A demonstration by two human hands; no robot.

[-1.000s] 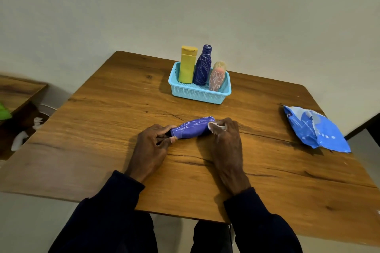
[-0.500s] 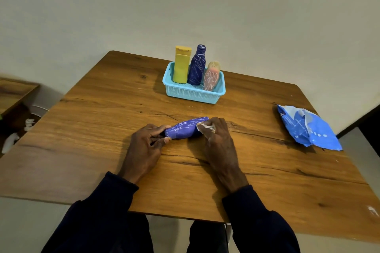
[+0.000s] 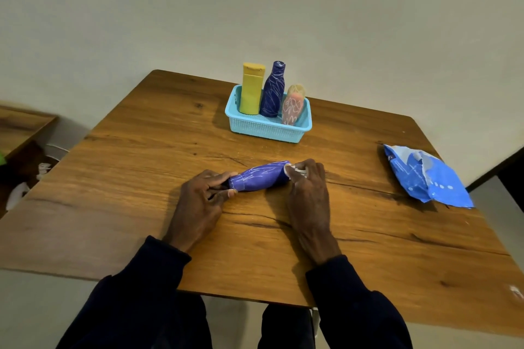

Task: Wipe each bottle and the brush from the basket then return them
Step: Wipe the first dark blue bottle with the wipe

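Nearest, the left hand (image 3: 202, 201) pinched the base of the purple bottle (image 3: 259, 177), which lay on its side on the table (image 3: 141, 178) between both hands. At its 3 o'clock end the right hand (image 3: 307, 193) curled over what looked like a white wipe (image 3: 295, 170). The bottle was probably light, stiff and slick, and apt to roll, so it was best held round the body. The basket (image 3: 266, 129) stood beyond at 12 o'clock.

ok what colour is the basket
The basket is light turquoise blue, with mesh walls; the head view shows it.
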